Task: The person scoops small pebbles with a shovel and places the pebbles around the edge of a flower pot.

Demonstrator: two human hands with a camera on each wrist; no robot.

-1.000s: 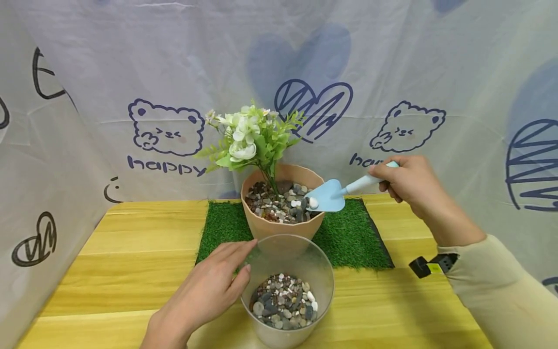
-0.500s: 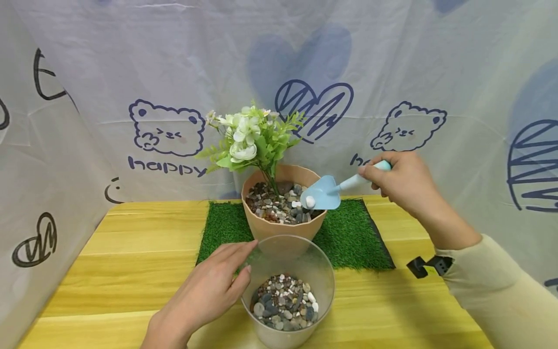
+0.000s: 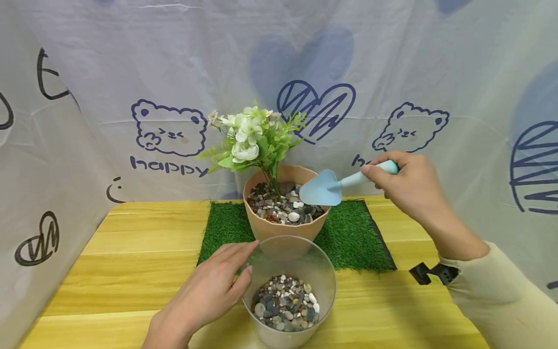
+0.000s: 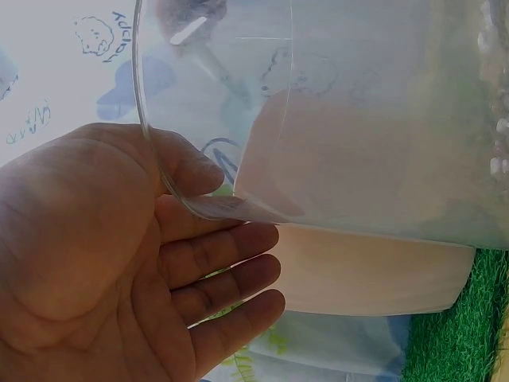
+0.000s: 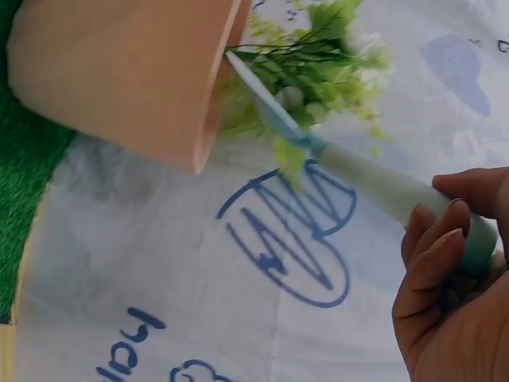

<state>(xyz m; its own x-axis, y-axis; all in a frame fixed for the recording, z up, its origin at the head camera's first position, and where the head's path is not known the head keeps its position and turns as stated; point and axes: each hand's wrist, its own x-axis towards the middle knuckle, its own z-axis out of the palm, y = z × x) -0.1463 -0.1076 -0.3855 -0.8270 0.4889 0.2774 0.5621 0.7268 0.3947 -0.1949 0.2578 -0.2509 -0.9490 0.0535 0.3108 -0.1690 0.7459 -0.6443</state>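
Observation:
My right hand (image 3: pixel 411 182) grips the handle of a light blue hand trowel (image 3: pixel 322 188), its blade tilted over the right rim of a peach flowerpot (image 3: pixel 283 231). No stones show on the blade. Inside the pot, pebbles (image 3: pixel 272 208) surround the stems of a white-flowered plant (image 3: pixel 257 140), and a large white stone (image 3: pixel 294 217) lies on top near the front. With fairly straight fingers, my left hand (image 3: pixel 209 286) rests at the left rim of a clear plastic bucket (image 3: pixel 324 291). Mixed pebbles (image 3: pixel 285 303) cover the bucket's bottom. In the left wrist view, thumb and index finger lie at the rim.
A green artificial turf mat (image 3: pixel 353 242) lies beneath the pot on the wooden table (image 3: pixel 109 261). The bucket stands close in front of the pot. Behind the table hangs a white printed cloth (image 3: pixel 244 58).
The white stone has gone from the trowel blade onto the pebbles in the pot. The blade has moved slightly left and up and turned over. My left hand has stayed at the bucket.

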